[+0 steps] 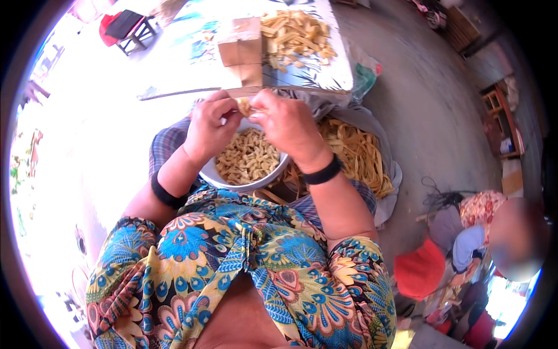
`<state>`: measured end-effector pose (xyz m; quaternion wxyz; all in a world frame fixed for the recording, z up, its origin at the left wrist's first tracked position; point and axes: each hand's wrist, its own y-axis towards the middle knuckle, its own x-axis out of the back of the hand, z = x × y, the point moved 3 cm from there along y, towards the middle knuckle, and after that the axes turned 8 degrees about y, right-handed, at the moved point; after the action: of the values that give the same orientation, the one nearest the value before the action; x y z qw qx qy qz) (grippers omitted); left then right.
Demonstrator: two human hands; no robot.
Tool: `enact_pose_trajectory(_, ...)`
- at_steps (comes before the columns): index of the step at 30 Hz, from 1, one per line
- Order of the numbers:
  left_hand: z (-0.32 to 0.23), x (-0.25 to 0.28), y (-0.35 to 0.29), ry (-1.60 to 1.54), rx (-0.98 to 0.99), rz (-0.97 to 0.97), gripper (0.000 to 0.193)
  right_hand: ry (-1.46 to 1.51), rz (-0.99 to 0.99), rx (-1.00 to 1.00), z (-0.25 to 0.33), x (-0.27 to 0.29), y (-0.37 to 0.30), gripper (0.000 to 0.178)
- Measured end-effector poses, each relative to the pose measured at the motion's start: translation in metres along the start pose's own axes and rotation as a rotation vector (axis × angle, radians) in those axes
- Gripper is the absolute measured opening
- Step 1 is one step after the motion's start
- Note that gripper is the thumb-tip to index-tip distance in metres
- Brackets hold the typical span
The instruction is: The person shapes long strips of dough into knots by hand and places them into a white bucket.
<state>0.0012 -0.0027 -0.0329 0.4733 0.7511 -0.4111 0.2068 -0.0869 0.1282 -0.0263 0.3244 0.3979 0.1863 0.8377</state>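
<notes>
My left hand and my right hand meet above a white bowl, fingers closed in a pinch. Between the fingertips is a small tan strip, bent or knotted like bean curd skin; its ends are hidden by the fingers. Many short knotted tan pieces fill the bowl, which rests at my lap. Right of the bowl, long flat tan strips lie heaped on a grey cloth.
Ahead stands a low table bearing a brown cardboard box and a pile of cut tan strips. A plastic bag hangs by its right edge. Far left is a stool. Another person sits at right, near a red item.
</notes>
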Motion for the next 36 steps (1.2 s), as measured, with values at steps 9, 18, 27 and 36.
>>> enact_pose_trajectory(9, -0.001, -0.017, -0.014, -1.358, 0.738, 0.497, 0.004, 0.907, 0.18, -0.365, -0.02, 0.001, 0.0, 0.012)
enact_pose_trajectory(18, 0.004, -0.007, -0.004, -0.259, 0.226, 0.205, 0.01, 0.469, 0.121, -0.24, -0.015, 0.007, 0.001, 0.014)
enact_pose_trajectory(27, -0.009, -0.014, -0.012, -1.109, 0.581, 0.631, 0.012, 0.964, 0.195, -0.326, -0.035, 0.018, 0.0, 0.012)
enact_pose_trajectory(36, 0.003, 0.018, -0.008, -0.884, 0.417, 0.755, 0.025, 0.856, 0.046, -0.268, -0.029, 0.037, 0.003, 0.014)
